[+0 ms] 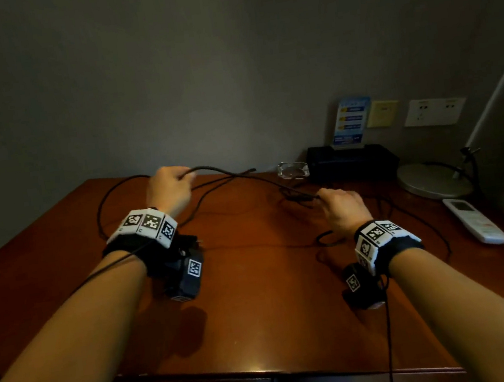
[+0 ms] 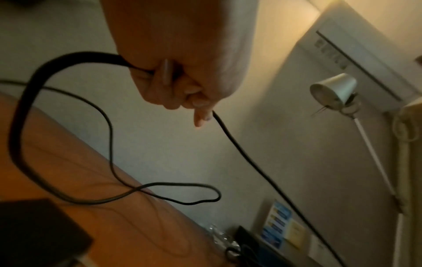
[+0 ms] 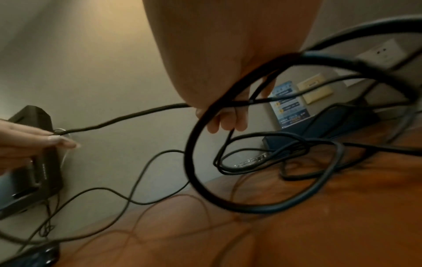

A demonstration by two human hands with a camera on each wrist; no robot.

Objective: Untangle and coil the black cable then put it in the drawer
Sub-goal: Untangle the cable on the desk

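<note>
Above the far half of the glossy reddish-brown wooden tabletop (image 1: 258,301), both hands are raised and each grips the thin, round black cable (image 1: 236,177). The left hand (image 1: 169,188), toward the far left corner, is clenched around one stretch; the right hand (image 1: 343,208), nearer the middle, pinches another. Between them the cable runs taut, while slack loops sprawl tangled over the wood behind and around the hands. Along the far right edge sit a clear glass ashtray (image 1: 293,170), a boxy black tray (image 1: 351,161), a round metal lamp base (image 1: 433,179) and a white remote (image 1: 475,220).
</note>
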